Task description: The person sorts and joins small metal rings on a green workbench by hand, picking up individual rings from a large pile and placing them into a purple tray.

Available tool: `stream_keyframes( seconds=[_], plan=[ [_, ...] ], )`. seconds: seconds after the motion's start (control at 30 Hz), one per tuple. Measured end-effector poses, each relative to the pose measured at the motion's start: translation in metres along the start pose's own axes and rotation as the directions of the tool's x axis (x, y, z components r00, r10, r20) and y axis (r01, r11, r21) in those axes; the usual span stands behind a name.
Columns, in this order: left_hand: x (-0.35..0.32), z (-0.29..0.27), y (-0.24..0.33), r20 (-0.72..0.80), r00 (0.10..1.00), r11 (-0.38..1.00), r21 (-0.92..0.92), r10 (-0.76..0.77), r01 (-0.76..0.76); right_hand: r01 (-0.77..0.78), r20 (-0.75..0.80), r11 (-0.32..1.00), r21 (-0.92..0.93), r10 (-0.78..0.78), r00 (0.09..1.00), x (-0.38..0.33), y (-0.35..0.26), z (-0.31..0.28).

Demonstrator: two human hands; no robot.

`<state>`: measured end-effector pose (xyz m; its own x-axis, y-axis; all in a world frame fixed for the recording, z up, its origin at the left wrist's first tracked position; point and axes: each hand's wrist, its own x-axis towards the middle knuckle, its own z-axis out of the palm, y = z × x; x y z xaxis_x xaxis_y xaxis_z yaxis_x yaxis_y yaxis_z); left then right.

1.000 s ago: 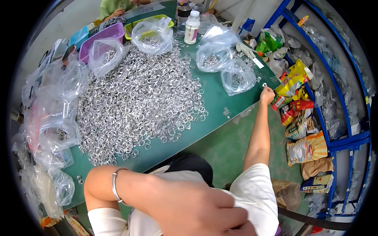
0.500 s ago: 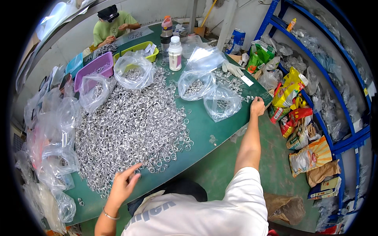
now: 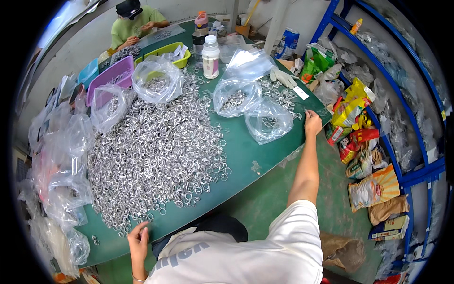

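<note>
A wide heap of small silver metal rings [image 3: 156, 156] covers the left and middle of the green table [image 3: 246, 163]. My left hand [image 3: 137, 240] is at the heap's front edge, its fingers bent towards a few rings and the thumb held apart from them. My right hand [image 3: 312, 124] reaches to the table's right edge with its fingers pinched together; whatever is between them is too small to make out. Just left of it stands an open clear plastic bag [image 3: 268, 124] with some rings inside. A second clear bag [image 3: 235, 100] with rings adjoins it, and loose rings [image 3: 280, 94] lie behind.
A white bottle [image 3: 210, 61], a purple basket [image 3: 111, 80] and a green basket [image 3: 175, 53] stand farther back. Clear bags [image 3: 66, 161] crowd the left edge. Across the table a person [image 3: 137, 28] handles small pieces. Blue shelving [image 3: 378, 90] and packed sacks [image 3: 373, 187] line the right.
My left hand has drawn back towards me to the heap's front edge, its fingers now bent. My right hand has shifted slightly, its fingers still pinched.
</note>
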<state>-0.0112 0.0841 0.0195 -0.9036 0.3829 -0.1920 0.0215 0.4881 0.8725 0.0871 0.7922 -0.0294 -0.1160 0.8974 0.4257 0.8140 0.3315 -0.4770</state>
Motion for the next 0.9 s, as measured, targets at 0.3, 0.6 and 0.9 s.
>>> stream_keyframes(
  seconds=[0.3,0.6,0.9],
  plan=[
    [-0.011,-0.010,-0.001,-0.087,0.991,0.980,-0.178,-0.102,0.085,0.339,-0.240,0.922,-0.188,-0.377,0.894,0.014,0.028,0.012],
    [-0.027,-0.050,-0.047,-0.430,0.886,0.913,-0.407,-0.175,-0.017,0.328,-0.297,0.640,0.695,-0.160,0.941,-0.147,-0.121,-0.065],
    [0.039,-0.083,-0.038,-0.503,0.819,0.935,0.338,0.276,-0.108,0.115,0.563,0.568,0.815,-0.823,0.073,-0.421,-0.318,-0.123]
  ],
)
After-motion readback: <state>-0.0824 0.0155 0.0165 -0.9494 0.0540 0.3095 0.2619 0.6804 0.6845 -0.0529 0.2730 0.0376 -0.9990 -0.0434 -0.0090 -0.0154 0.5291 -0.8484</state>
